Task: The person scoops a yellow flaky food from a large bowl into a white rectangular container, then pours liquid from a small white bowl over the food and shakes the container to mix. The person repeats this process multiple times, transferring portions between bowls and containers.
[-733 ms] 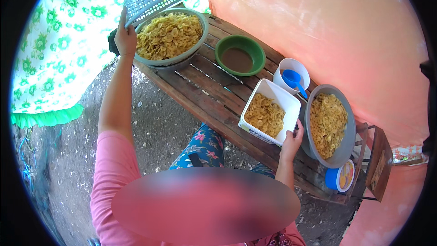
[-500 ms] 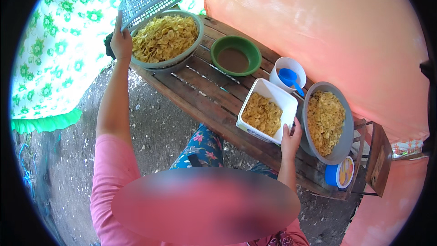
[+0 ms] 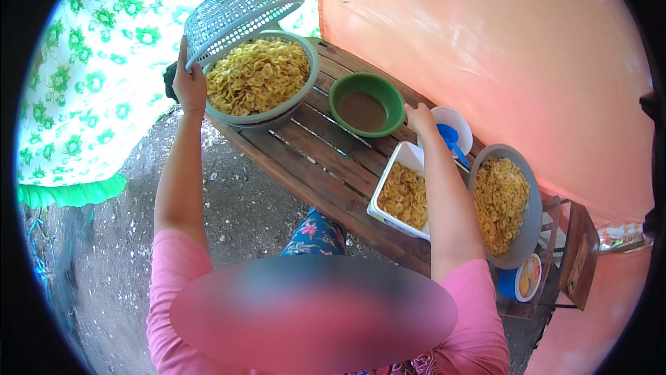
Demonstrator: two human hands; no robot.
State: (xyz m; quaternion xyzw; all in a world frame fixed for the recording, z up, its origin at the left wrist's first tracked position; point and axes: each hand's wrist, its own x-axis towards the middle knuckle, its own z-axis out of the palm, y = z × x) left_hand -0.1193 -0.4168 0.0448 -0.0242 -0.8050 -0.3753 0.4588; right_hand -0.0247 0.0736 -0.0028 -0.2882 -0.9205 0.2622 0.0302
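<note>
The basket (image 3: 243, 18) is plastic, pierced all over like mesh. The bowl (image 3: 340, 103) is smooth plastic with a soft sheen; the scoop (image 3: 447, 133) and tub (image 3: 409, 155) also look like smooth plastic, while the right basin (image 3: 533, 215) looks duller, nearly matt. The chips (image 3: 258, 78) look rough and crinkled. Worn wood slats form the table (image 3: 340, 167). The curtain (image 3: 76, 111) is thin printed cloth, the sleeve (image 3: 180, 257) matt cloth, the ground (image 3: 243, 188) rough and gritty.

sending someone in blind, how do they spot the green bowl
On the slatted table, look just left of the right hand. The bowl there is round, with brown inside; unlike the nearby white tub, it is deep green.
</note>
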